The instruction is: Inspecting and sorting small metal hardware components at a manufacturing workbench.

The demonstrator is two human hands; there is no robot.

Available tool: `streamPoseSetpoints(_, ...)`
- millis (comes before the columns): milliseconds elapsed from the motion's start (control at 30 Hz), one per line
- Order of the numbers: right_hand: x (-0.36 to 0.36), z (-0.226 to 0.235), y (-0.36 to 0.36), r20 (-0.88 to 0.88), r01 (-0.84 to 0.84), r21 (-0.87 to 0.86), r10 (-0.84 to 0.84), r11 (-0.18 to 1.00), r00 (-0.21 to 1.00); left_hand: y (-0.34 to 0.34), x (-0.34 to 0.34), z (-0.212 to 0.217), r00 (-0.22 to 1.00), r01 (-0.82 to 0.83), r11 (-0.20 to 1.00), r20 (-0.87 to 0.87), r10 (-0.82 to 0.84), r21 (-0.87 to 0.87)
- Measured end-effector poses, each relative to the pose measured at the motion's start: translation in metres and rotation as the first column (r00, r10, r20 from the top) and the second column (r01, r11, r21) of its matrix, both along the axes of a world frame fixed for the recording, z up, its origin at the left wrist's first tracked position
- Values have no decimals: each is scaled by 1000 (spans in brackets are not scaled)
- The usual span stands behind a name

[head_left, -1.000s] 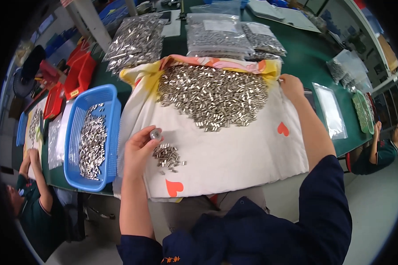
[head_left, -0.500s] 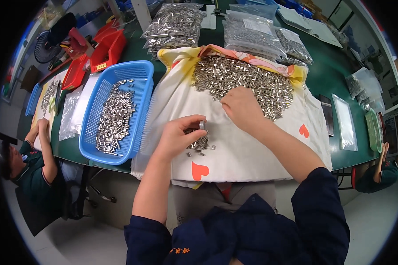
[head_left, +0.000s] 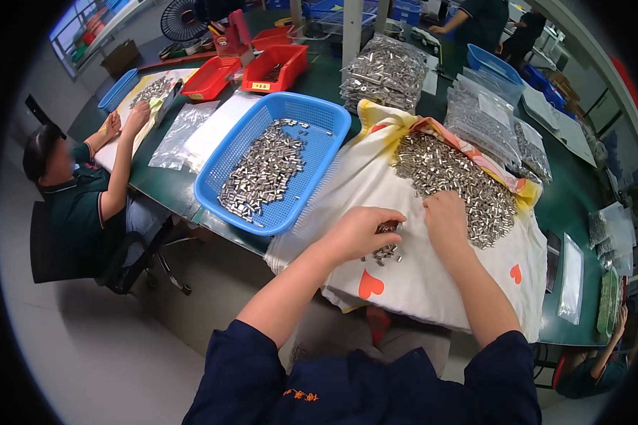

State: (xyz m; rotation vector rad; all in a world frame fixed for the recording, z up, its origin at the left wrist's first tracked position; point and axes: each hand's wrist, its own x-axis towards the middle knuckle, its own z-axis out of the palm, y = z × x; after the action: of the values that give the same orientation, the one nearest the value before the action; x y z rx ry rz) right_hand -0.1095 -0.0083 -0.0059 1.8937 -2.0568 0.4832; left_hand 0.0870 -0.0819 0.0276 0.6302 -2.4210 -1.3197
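Metal sleeves (head_left: 386, 249): we hold a small cluster under our curled left hand (head_left: 358, 234) on the white cloth (head_left: 432, 283). Our right hand (head_left: 445, 221) rests flat, holding nothing, at the big pile (head_left: 454, 185). Blue basket (head_left: 319, 120) looks roughly half filled; much remains.

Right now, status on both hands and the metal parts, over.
Left hand cupped over small cluster of metal parts on white cloth. Right hand at edge of big pile. Blue basket left, nothing blocking.

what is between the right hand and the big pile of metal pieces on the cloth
Nothing visible. The right hand rests at the near edge of the large pile of small metal cylinders on the white cloth, fingers touching it. The left hand covers a separate small cluster beside it.
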Motion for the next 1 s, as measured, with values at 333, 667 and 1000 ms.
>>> streamPoseSetpoints(333, 48, 2, 5, 314, -192, -39, 195, 981, 929, -31, -28, -24, 913, -31, 820, -318, 256, 571)
streamPoseSetpoints(667, 37, 38, 1, 790, -16, 55, -33, 998, 612, -38, -21, -43, 925, 177, 653, -350, 145, 737)
streamPoseSetpoints(1000, 27, 17, 2, 927, -66, -65, 85, 996, 365, -34, -25, -34, 960, 72, 699, -240, 145, 712)
